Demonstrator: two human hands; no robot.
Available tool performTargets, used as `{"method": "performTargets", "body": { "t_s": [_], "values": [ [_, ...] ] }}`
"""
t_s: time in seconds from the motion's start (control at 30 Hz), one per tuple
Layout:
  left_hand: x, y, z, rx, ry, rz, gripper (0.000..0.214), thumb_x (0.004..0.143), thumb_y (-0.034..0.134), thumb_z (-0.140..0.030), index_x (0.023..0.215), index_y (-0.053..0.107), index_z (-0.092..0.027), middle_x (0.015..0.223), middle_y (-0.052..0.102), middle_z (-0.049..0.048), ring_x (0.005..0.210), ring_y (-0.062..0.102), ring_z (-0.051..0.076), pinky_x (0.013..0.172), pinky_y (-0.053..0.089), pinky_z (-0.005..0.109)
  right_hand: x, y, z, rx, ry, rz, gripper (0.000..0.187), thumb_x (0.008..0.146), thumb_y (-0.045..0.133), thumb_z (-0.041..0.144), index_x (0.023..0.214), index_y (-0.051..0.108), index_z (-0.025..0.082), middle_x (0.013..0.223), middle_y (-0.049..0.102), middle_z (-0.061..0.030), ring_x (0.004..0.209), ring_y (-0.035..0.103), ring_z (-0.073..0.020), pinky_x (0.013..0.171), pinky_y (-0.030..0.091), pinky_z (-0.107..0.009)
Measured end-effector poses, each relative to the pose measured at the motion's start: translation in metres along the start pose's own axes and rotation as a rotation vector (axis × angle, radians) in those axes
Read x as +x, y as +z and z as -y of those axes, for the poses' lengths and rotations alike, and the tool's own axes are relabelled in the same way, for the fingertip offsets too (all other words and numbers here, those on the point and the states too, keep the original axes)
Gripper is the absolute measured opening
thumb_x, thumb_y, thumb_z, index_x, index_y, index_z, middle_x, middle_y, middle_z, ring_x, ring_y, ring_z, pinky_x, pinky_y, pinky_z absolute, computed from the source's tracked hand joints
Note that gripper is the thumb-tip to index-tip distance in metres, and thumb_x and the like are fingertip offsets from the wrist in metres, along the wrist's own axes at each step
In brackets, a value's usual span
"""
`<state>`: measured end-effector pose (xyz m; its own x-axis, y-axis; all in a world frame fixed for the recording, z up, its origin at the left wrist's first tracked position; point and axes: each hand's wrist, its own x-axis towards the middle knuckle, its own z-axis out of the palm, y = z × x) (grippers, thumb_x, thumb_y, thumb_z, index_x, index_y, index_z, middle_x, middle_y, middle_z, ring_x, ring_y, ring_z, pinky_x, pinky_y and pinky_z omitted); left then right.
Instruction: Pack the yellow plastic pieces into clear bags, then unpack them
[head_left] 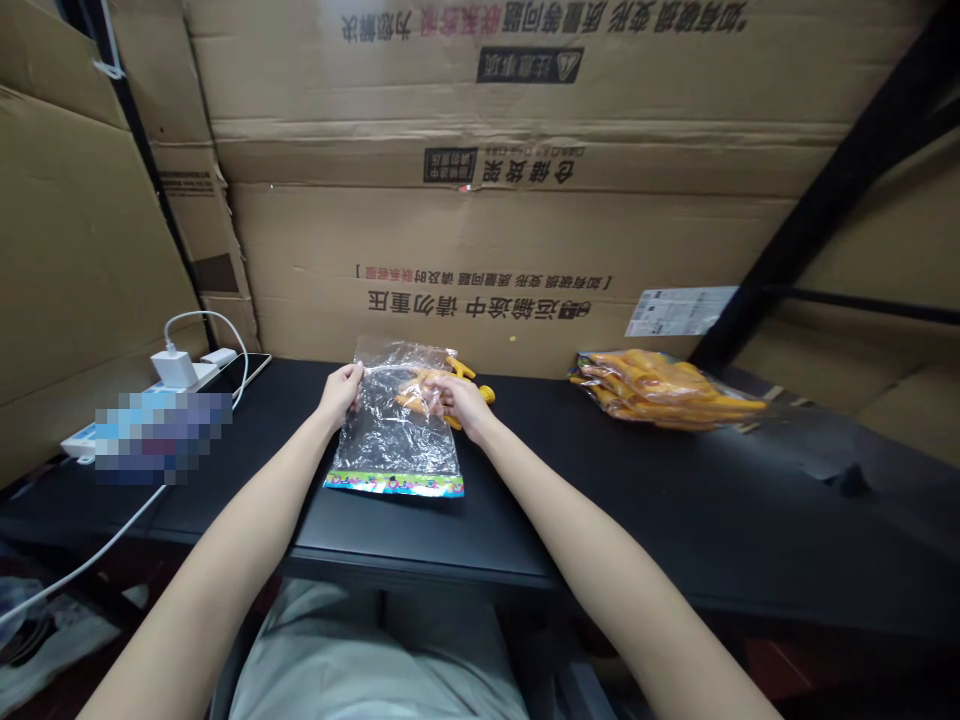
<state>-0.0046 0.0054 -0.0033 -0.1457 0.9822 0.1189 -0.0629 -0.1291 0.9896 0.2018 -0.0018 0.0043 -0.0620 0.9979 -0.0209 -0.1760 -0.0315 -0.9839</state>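
Note:
A clear plastic bag point(390, 430) with a colourful printed strip along its near edge lies on the black table. My left hand point(343, 392) pinches the bag's upper left edge. At its right side, my right hand point(461, 402) is closed around an orange plastic piece point(412, 388), whose exact kind I cannot make out. Part of that piece shows through or against the clear film. More orange parts stick out around the right hand, among them a knobbed end point(487, 394) and a branching end point(460, 367).
To the right sits a stack of clear bags filled with orange pieces point(652, 390). On the left are a power strip point(79, 440), a white charger point(174, 368) with a cable and a phone point(259, 370). Printed cardboard point(510, 230) walls the back of the black table point(600, 500).

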Motion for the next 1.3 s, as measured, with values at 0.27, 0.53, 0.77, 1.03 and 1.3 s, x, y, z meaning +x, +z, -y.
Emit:
{"method": "performTargets", "body": {
  "t_s": [0.27, 0.53, 0.77, 1.03, 1.3],
  "values": [
    [0.003, -0.001, -0.001, -0.049, -0.009, -0.056, 0.042, 0.078, 0.061, -0.049, 0.105, 0.065, -0.017, 0.035, 0.034, -0.0106, 0.026, 0.031, 0.006, 0.031, 0.025, 0.019, 0.001, -0.004, 0.001, 0.044, 0.0, 0.062, 0.006, 0.071, 0.058, 0.016, 0.069, 0.063, 0.016, 0.055, 0.061, -0.0008, 0.032, 0.04, -0.0051, 0.031, 0.031, -0.018],
    [0.004, -0.008, -0.01, -0.163, -0.32, 0.266, 0.064, 0.086, 0.032, -0.066, 0.099, 0.063, -0.011, 0.057, 0.064, 0.0071, 0.039, 0.055, 0.014, 0.038, 0.041, 0.024, 0.011, -0.018, 0.008, 0.216, -0.09, -0.256, 0.007, 0.074, 0.053, 0.013, 0.069, 0.057, 0.016, 0.049, 0.053, 0.0042, 0.032, 0.045, -0.0064, 0.035, 0.038, -0.018],
    [-0.005, 0.0, -0.012, -0.204, -0.285, 0.379, 0.065, 0.076, 0.044, -0.074, 0.084, 0.064, -0.013, 0.078, 0.07, 0.0136, 0.062, 0.066, 0.02, 0.048, 0.051, 0.026, 0.015, -0.022, 0.005, 0.428, -0.111, -0.312, 0.007, 0.078, 0.054, 0.014, 0.081, 0.058, 0.019, 0.068, 0.064, 0.0002, 0.058, 0.066, -0.0123, 0.06, 0.056, -0.023],
    [-0.009, 0.006, 0.002, 0.14, -0.134, 0.538, 0.047, 0.063, 0.077, -0.047, 0.088, 0.067, -0.009, 0.093, 0.071, 0.0166, 0.064, 0.066, 0.016, 0.048, 0.048, 0.021, 0.012, -0.012, -0.001, 0.465, 0.003, -0.188, 0.018, 0.089, 0.046, 0.025, 0.089, 0.062, 0.017, 0.079, 0.068, -0.0034, 0.064, 0.067, -0.0139, 0.06, 0.056, -0.026],
    [0.0, -0.004, 0.007, 0.192, -0.156, 0.477, 0.044, 0.057, 0.08, -0.047, 0.071, 0.063, -0.01, 0.088, 0.072, 0.0149, 0.06, 0.064, 0.014, 0.044, 0.045, 0.02, 0.018, -0.02, 0.001, 0.542, 0.035, -0.256, 0.025, 0.092, 0.038, 0.023, 0.085, 0.061, 0.017, 0.079, 0.07, -0.0047, 0.072, 0.068, -0.0144, 0.069, 0.056, -0.028]
  ]
}}
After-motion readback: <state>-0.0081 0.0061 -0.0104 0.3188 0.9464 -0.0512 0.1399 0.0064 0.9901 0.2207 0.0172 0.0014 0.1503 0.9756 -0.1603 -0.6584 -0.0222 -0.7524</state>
